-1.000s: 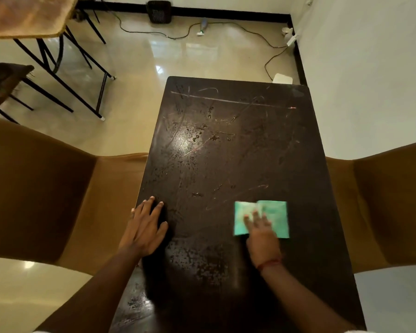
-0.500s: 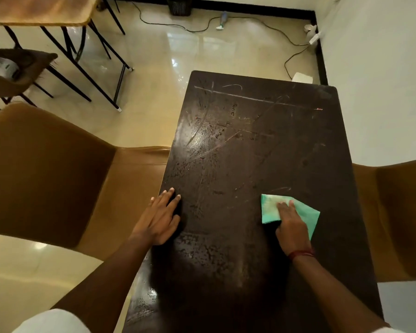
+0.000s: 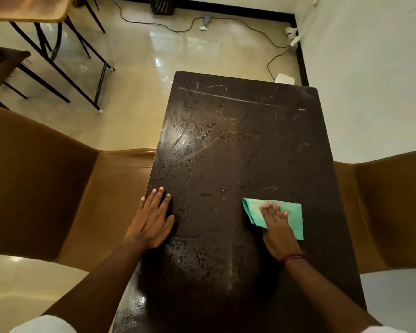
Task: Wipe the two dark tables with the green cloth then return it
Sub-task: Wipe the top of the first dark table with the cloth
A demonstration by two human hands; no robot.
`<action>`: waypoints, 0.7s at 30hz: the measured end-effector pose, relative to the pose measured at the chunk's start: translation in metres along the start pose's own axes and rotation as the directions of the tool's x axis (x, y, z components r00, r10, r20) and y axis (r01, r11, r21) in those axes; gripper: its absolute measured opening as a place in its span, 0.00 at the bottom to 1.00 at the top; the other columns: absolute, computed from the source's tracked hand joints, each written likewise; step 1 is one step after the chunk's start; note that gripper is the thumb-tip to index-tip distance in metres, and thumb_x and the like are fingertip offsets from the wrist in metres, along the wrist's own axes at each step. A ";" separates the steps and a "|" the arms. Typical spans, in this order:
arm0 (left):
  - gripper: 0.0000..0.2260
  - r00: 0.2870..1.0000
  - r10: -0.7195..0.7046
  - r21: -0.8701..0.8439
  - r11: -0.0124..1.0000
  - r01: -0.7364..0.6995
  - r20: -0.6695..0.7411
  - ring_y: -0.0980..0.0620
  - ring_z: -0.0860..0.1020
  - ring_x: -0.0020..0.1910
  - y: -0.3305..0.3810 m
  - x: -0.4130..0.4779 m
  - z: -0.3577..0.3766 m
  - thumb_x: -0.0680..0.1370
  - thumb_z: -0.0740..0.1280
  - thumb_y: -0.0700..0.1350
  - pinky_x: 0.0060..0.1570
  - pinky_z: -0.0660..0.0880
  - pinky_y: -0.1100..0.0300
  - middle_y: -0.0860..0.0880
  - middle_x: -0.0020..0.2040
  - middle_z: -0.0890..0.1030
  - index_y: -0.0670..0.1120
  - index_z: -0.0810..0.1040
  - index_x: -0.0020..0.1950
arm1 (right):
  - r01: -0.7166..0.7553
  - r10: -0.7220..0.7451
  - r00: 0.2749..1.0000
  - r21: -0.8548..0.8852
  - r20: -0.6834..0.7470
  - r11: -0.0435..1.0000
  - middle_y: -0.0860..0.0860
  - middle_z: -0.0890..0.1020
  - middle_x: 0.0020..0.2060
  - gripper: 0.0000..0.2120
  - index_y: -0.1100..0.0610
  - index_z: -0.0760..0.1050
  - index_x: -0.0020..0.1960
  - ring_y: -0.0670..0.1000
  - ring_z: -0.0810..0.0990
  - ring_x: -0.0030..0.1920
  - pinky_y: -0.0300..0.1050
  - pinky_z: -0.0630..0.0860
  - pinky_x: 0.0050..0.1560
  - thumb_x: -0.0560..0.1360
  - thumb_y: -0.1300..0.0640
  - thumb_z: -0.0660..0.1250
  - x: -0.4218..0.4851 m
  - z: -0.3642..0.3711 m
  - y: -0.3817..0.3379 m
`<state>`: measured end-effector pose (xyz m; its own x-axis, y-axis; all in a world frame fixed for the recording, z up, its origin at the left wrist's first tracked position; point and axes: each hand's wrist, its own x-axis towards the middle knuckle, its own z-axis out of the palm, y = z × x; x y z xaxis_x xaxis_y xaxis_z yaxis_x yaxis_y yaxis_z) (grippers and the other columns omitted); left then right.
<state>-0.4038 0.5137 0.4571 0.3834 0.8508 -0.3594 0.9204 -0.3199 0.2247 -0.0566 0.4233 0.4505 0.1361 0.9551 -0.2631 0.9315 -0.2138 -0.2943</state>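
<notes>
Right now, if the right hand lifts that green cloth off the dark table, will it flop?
Probably floppy: the green cloth lies folded and rumpled under the right hand. Likely light, being thin. It should slide easily under flat fingers; the dark table looks glossy and wet.

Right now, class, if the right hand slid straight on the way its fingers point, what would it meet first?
Nothing, as far as the view shows. The right hand, pressing the green cloth, points toward the far end of the dark table; only scratched, damp-looking tabletop lies ahead, to its far edge.
</notes>
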 end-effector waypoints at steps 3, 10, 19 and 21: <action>0.36 1.000 0.027 0.018 0.999 -0.026 -0.006 0.46 0.48 0.79 -0.001 0.001 -0.004 0.75 0.38 0.62 0.76 0.42 0.48 0.44 0.80 0.50 0.45 0.52 0.80 | -0.127 0.133 0.990 0.113 -0.038 0.985 0.53 0.53 0.74 0.30 0.54 0.57 0.74 0.62 0.44 0.74 0.60 0.50 0.73 0.75 0.67 0.61 0.001 -0.005 0.009; 0.36 0.999 -0.017 -0.006 1.000 0.017 0.048 0.46 0.50 0.79 -0.001 0.000 -0.009 0.75 0.39 0.61 0.76 0.45 0.46 0.44 0.80 0.52 0.45 0.54 0.79 | 0.163 -0.161 0.986 0.045 -0.041 0.986 0.59 0.65 0.71 0.35 0.61 0.63 0.71 0.59 0.58 0.72 0.47 0.40 0.75 0.65 0.71 0.66 -0.009 0.035 -0.057; 0.27 0.989 0.084 -0.011 0.996 -0.083 0.119 0.44 0.57 0.77 -0.018 0.014 -0.021 0.80 0.55 0.52 0.75 0.57 0.51 0.43 0.79 0.55 0.45 0.57 0.79 | -0.084 0.107 0.985 0.165 -0.134 0.983 0.64 0.71 0.66 0.33 0.65 0.71 0.65 0.67 0.67 0.68 0.55 0.51 0.73 0.60 0.72 0.68 0.011 0.051 -0.123; 0.28 0.984 0.118 -0.023 0.993 -0.116 0.136 0.44 0.57 0.77 -0.023 0.014 -0.024 0.81 0.58 0.48 0.74 0.57 0.54 0.44 0.80 0.54 0.45 0.56 0.79 | 0.233 -0.232 0.973 0.054 -0.017 0.971 0.62 0.72 0.66 0.36 0.64 0.70 0.66 0.64 0.67 0.68 0.50 0.46 0.74 0.57 0.71 0.71 -0.004 0.061 -0.122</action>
<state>-0.4217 0.5432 0.4686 0.4958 0.7427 -0.4500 0.8679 -0.4063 0.2857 -0.1910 0.4334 0.4313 -0.0779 0.9821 -0.1717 0.9180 0.0035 -0.3965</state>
